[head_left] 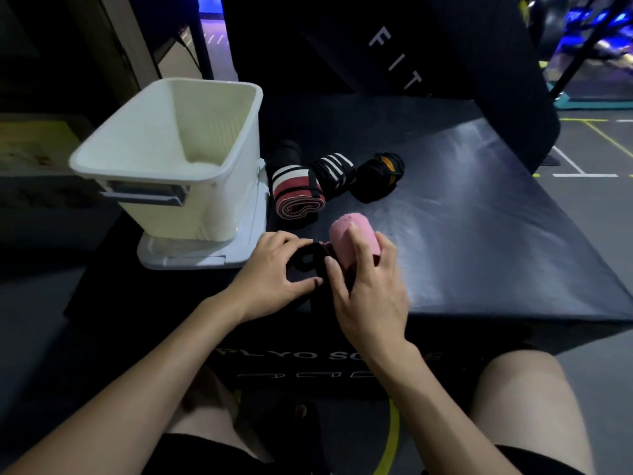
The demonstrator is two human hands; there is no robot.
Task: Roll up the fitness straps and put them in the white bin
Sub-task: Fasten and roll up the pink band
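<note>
The right hand (370, 289) is wrapping its fingers (359, 255) around the pink strap roll (352, 234), thumb and index clamped across its near end, close to the near edge of the black plyo box (479, 217). The left hand (274, 272) is pinching the black tail (308, 260) of that strap, fingers curled on its loop. It is looking soft, light and springy, so it is likely wanting to unwind; holding it around the middle is probably safest. Three rolled straps are waiting farther back: a red striped one (296, 193), a black-and-white one (334, 171) and a black one with orange (380, 176). The white bin (164, 166) is standing to the left, mouth open, sitting on its lid (191, 255). The path leftward is looking open, though the bin's tall rim is needing a lift over.
</note>
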